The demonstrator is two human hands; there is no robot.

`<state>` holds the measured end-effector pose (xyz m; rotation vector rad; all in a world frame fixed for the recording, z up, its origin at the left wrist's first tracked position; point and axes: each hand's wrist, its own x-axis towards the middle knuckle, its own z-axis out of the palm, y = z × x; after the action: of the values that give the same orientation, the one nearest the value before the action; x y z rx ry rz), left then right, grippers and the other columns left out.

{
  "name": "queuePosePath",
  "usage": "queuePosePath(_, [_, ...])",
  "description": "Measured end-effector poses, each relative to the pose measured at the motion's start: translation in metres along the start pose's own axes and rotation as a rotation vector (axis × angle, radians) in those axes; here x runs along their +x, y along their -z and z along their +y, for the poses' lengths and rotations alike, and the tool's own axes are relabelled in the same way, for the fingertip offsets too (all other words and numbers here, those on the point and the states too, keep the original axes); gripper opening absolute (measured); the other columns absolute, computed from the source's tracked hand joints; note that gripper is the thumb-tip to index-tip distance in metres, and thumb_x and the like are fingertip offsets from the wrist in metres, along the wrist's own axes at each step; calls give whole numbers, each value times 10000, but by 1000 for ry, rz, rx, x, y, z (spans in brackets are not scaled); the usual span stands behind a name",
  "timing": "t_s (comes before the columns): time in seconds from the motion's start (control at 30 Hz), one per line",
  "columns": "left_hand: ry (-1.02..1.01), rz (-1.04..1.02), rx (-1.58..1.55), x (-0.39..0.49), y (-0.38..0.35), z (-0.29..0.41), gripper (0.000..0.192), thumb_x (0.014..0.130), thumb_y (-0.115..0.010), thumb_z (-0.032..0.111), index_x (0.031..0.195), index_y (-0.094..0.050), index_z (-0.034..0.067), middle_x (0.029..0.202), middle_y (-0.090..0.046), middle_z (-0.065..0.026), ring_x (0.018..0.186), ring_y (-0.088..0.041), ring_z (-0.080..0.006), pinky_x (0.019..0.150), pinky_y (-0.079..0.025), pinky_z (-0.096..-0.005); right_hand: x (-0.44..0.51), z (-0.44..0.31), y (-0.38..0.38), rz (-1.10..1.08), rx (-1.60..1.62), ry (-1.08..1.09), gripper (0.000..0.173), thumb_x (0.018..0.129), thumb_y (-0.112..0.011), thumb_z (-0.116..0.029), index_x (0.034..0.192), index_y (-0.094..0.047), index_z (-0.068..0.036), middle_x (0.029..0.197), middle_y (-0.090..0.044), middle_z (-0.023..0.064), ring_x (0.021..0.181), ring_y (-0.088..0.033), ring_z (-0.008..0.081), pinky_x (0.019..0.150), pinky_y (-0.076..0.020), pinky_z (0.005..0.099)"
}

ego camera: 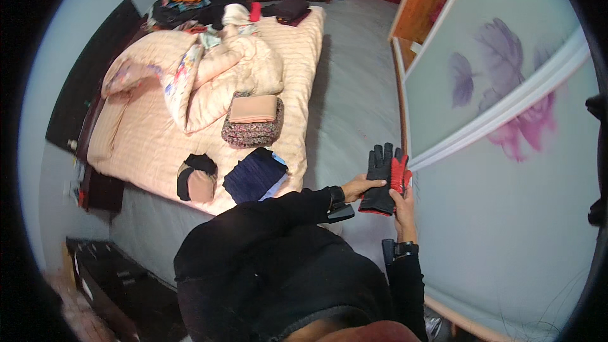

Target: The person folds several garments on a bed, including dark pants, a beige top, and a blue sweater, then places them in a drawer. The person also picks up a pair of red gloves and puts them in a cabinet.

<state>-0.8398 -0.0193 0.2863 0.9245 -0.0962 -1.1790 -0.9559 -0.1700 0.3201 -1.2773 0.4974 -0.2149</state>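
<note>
My left hand (359, 187) grips a black glove (378, 180) with red trim at its cuff, the thumb lying across its face. The glove's fingers point away from me. My right hand (403, 203) holds the right side of the pair, where a red and black glove (399, 174) shows partly behind the black one. Both gloves are held side by side above the floor, close to the sliding wardrobe door. The lower part of the red glove is hidden by the black glove and my right hand.
Left of me stands a bed (147, 147) with a rumpled quilt (247, 64). Folded dark blue clothing (254, 175), a rolled bundle (201, 185) and a folded patterned stack (251, 133) lie on it. Frosted wardrobe doors (498, 209) rise at my right; grey floor (356, 95) runs between.
</note>
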Motion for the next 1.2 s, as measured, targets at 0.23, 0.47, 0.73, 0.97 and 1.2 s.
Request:
queuePosePath(0.23, [-246, 426, -27, 86, 86, 53, 365, 835, -811, 212, 1097, -670, 0, 1001, -718, -83, 840, -708, -171, 737, -584, -316, 181, 17, -46, -75, -150, 26, 527, 863, -745, -117, 1295, -463, -9, 1098, -633, 97, 914, -632, 170, 795, -525, 306])
queuePosePath(0.47, [-399, 845, 382, 189, 184, 182, 180, 821, -649, 5, 989, -664, -57, 885, -700, -116, 741, -678, -208, 639, -549, -348, 360, -75, -91, -11, -607, 334, 520, 894, -677, -129, 1333, -439, 16, 1092, -660, 138, 978, -648, 224, 842, -512, 340])
queuePosePath(0.73, [-654, 568, -90, 319, 172, 346, 287, 1019, -530, 289, 1069, -620, 21, 976, -647, -43, 885, -609, -138, 793, -498, -300, 504, -121, -183, -309, -1180, 438, 642, 817, -618, -124, 1406, -371, -56, 1203, -617, 278, 1041, -619, 467, 847, -507, 528])
queuePosePath(0.97, [-712, 505, -195, 421, 211, 460, 277, 1018, -526, 244, 1158, -593, 15, 1030, -667, -73, 908, -646, -153, 815, -538, -316, 693, -147, -189, -419, -1038, 468, 660, 852, -644, -213, 1423, -352, -58, 1196, -622, 285, 1033, -622, 473, 825, -509, 519])
queuePosePath(1.2, [-709, 515, -238, 524, 244, 591, 268, 1003, -535, 221, 1151, -611, 11, 1035, -672, -72, 901, -659, -161, 816, -546, -317, 871, -206, -211, -653, -967, 474, 709, 915, -633, -349, 1499, -305, -115, 1048, -636, 214, 873, -644, 376, 791, -511, 461])
